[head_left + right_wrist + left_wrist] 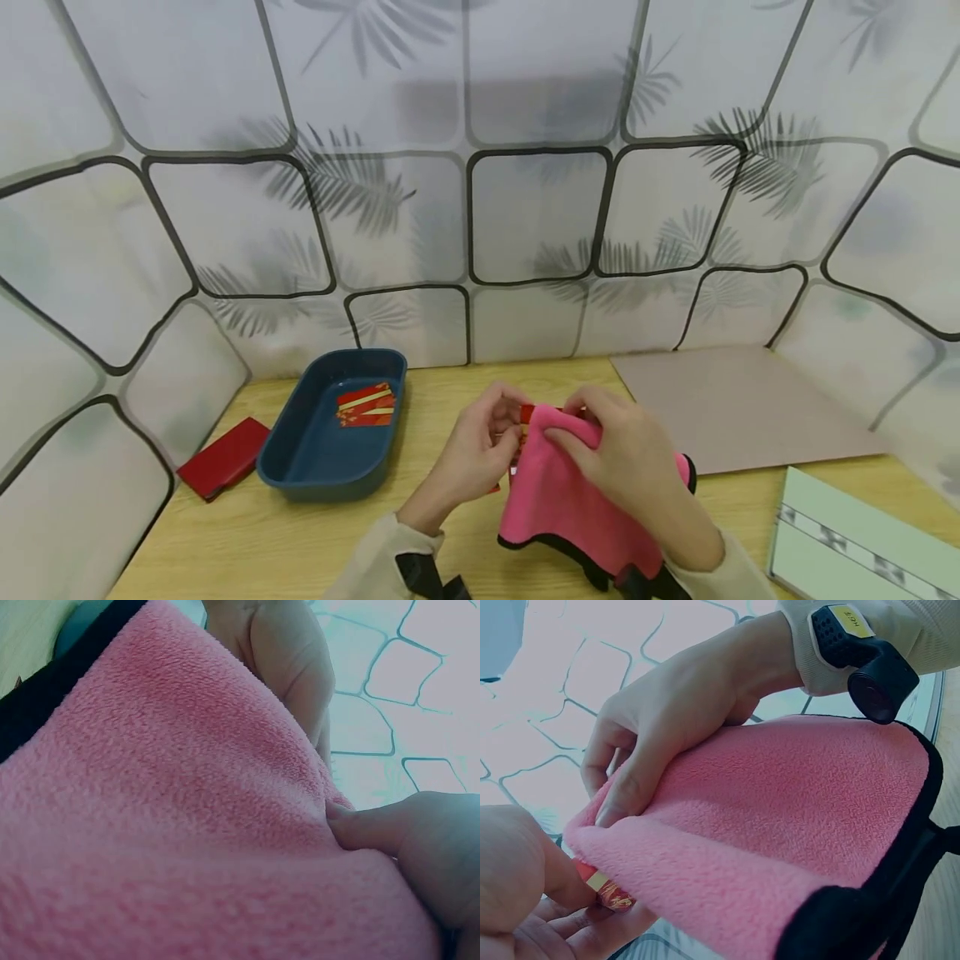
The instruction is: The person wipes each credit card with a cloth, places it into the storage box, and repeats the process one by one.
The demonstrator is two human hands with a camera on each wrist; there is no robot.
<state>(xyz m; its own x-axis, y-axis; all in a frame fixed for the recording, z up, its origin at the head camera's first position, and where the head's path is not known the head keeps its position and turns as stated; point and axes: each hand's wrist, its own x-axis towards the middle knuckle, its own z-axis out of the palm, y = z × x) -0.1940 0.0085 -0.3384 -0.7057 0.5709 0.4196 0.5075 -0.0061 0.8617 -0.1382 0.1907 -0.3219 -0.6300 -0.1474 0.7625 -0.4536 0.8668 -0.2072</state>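
In the head view my right hand (pixel 630 458) pinches a pink fleecy cloth (pixel 555 500) with black edging, thumb on the near face. The cloth hangs below that hand, over the table. My left hand (pixel 480 450) is close beside the cloth's left edge, thumb and fingers around a small red-and-gold packet (pixel 611 892), partly covered by the cloth. More red shows between the left hand and the cloth; its full shape is hidden. In the right wrist view the cloth (pixel 187 765) fills most of the picture, with the right thumb (pixel 367 825) pressing into it.
On the left stands a blue plastic bin (pixel 322 467) with several red-and-gold packets (pixel 366 406). Left of it lies a red wallet-like item (pixel 225 458). A grey-beige mat (pixel 735 408) lies at back right, a pale green box or book (pixel 855 533) at front right. A patterned curtain (pixel 525 217) rises behind.
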